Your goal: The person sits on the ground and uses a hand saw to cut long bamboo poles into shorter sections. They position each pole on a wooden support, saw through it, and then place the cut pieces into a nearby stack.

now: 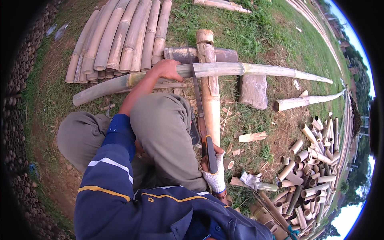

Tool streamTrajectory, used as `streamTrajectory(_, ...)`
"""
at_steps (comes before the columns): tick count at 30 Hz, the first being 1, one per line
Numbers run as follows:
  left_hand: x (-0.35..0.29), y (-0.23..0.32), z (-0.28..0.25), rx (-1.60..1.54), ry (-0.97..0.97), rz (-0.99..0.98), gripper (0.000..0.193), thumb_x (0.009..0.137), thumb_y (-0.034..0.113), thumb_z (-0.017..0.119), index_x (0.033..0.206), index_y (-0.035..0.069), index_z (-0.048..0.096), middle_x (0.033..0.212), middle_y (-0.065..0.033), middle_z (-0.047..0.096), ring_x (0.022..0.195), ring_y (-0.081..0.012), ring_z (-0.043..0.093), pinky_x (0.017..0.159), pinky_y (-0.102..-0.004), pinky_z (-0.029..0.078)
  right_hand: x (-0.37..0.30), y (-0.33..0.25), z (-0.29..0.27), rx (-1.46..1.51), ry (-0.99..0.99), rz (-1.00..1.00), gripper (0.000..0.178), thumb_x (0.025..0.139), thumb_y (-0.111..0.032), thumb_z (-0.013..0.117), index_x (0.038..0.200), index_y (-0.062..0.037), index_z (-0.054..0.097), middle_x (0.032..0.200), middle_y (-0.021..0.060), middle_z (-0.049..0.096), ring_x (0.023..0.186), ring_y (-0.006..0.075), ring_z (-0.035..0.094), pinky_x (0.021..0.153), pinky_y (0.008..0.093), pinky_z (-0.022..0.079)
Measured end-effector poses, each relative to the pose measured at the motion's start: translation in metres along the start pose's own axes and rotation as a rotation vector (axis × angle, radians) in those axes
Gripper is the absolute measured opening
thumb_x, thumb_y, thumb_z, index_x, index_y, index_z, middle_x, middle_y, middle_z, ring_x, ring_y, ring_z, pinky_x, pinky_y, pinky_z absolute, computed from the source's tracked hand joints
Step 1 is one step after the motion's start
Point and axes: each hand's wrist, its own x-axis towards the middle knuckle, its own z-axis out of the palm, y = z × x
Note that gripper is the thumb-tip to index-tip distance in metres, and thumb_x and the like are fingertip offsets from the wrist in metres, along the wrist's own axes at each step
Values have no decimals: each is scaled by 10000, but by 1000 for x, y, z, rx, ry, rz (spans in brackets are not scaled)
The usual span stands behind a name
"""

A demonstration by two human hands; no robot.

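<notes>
A long bamboo pole (220, 69) lies crosswise in front of me, over a thicker bamboo post (210, 100) that points away from me. My left hand (166, 71) is closed around the pole, left of the post. My right hand (215, 164), in a white knit glove, grips the black and orange handle of a handsaw (209, 154). The saw's long blade crosses the pole just right of my left hand, against the post's left side. How deep the teeth sit in the bamboo cannot be made out. My bent knee is close beside the saw.
Bamboo lengths (124, 36) lie side by side at the far left. A stone block (253, 91) sits under the pole's right part. Short cut bamboo pieces (312, 164) are heaped at the right. A crumpled white glove (251, 179) rests on a bamboo piece near my right arm.
</notes>
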Motion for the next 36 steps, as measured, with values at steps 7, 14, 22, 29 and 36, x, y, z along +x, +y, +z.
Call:
streamTrajectory(7,6,32,-6,21,-15,-22,908,645,592,872,1361,48,744,1266,-257,771,1206,-402,735,1051,-478,584,119,-36,22,-47,64,-164,527,985,-46,678,1471,-10,476,1113,78,631,972,176,626,847,340,558)
streamTrajectory(14,8,23,-9,-114,13,27,733,627,509,916,1152,11,794,1104,-259,797,1027,-399,776,921,-484,594,164,-59,31,-165,137,-469,574,952,-209,741,1475,-70,549,1214,152,696,1097,308,718,947,398,564)
streamTrajectory(22,21,-6,5,-175,-26,52,723,633,510,919,1135,4,796,1062,-259,797,1004,-397,779,917,-467,589,-4,-51,-10,-181,26,-161,717,901,-109,788,1552,-3,508,1432,142,647,1307,218,640,1131,366,483)
streamTrajectory(29,31,-6,-2,-189,-110,56,681,662,496,916,1137,20,810,1048,-216,814,975,-356,786,918,-453,582,172,-70,31,-77,15,-247,611,990,-222,746,1527,-57,506,1298,131,654,1180,233,660,1021,381,518)
streamTrajectory(36,24,-3,-8,-248,-161,42,686,682,509,930,1112,-10,803,1014,-189,810,938,-293,774,892,-416,575,26,-61,-2,-51,-46,18,710,872,-36,708,1550,-14,501,1291,137,691,1108,223,685,985,366,532)
